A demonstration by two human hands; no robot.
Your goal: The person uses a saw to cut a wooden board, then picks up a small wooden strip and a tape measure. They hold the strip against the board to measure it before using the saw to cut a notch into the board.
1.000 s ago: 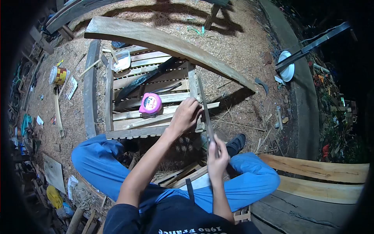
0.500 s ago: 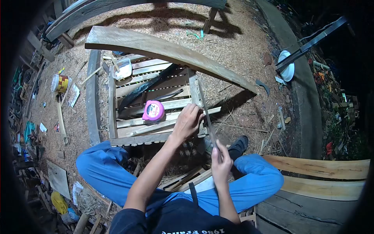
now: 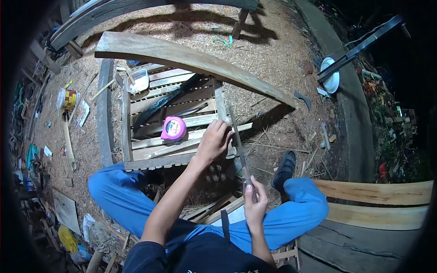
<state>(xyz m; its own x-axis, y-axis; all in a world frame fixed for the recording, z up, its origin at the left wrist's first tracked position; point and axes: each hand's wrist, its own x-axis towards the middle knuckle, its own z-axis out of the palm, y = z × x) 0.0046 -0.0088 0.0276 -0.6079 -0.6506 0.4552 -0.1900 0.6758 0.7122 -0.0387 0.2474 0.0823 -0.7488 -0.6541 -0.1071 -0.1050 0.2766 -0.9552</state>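
Observation:
My right hand (image 3: 255, 200) is wrapped round the lower end of a long thin dark tool (image 3: 241, 152), which looks like a saw or blade. The tool runs upward along the right edge of a slatted wooden frame (image 3: 182, 160). At that frame's near right corner, my left hand (image 3: 215, 139) presses a thin wood strip (image 3: 178, 148) with closed fingers. The strip's end pokes out to the right, past the tool. Left of my left hand, a pink tape measure (image 3: 174, 128) lies on the slats. A dark long object (image 3: 166, 98) rests diagonally behind it.
A curved plank (image 3: 195, 61) spans the far side of the frame. Two light boards (image 3: 378, 216) lie at the right. A white tub (image 3: 139, 82) sits on the slats, a bucket (image 3: 68, 99) at the left, and a white basin (image 3: 331, 76) at the far right.
My right hand and the tool have shifted slightly down. The foot at the right has moved a little, and the whole view has shifted slightly. Both hands keep their holds.

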